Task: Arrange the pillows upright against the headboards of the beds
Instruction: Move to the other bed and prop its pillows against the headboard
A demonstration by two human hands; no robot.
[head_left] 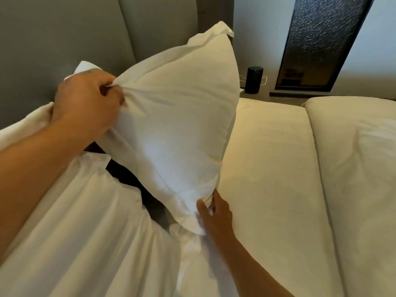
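Note:
A white pillow (177, 116) is lifted above the bed, tilted with one corner pointing up near the grey padded headboard (64, 35). My left hand (87, 103) pinches its upper left edge. My right hand (214, 213) grips its lower corner between thumb and fingers. A second white pillow (70, 211) lies below and to the left, partly under my left forearm. Another white edge (85, 66) peeks out behind my left hand, against the headboard.
The bare white mattress (267, 168) stretches to the right, with a folded duvet (360, 168) lying on its far side. A black cylinder (254, 79) with a cable stands on the bedside ledge. A dark textured glass panel (321, 39) rises behind it. A dark gap (128, 174) shows between the pillows.

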